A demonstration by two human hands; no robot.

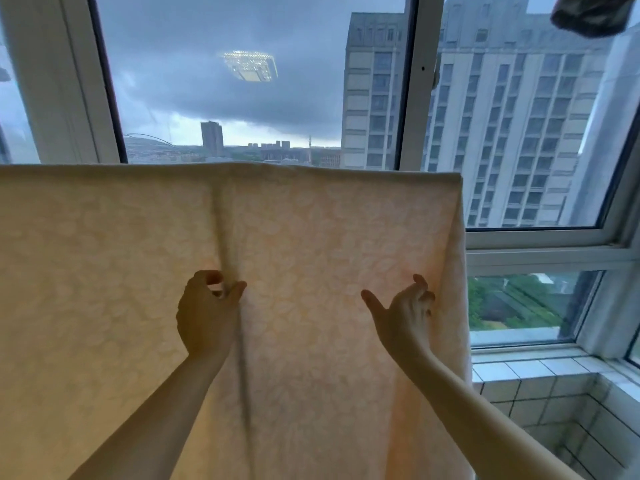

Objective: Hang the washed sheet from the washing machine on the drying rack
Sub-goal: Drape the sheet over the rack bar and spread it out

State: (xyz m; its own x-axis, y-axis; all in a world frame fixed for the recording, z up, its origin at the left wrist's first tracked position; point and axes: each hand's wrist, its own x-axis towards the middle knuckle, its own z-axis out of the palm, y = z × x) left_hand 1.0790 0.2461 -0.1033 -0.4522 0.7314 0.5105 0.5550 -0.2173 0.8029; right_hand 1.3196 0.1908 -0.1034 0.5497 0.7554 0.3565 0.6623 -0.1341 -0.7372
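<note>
- Two hands at the sheet (pixel 311 220), which hangs draped before the window (pixel 242 98); its support is hidden.
- Left hand (pixel 206 317): fingers (pixel 239 289) pinch a vertical crease. Right hand (pixel 403 311): fingers apart, holding nothing.
- Judged step: smoothing. Next: draw the crease flat sideways.

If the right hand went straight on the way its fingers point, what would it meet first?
Most likely the sheet, near its right edge. The right hand is open; whether it already touches the sheet is unclear.
</note>
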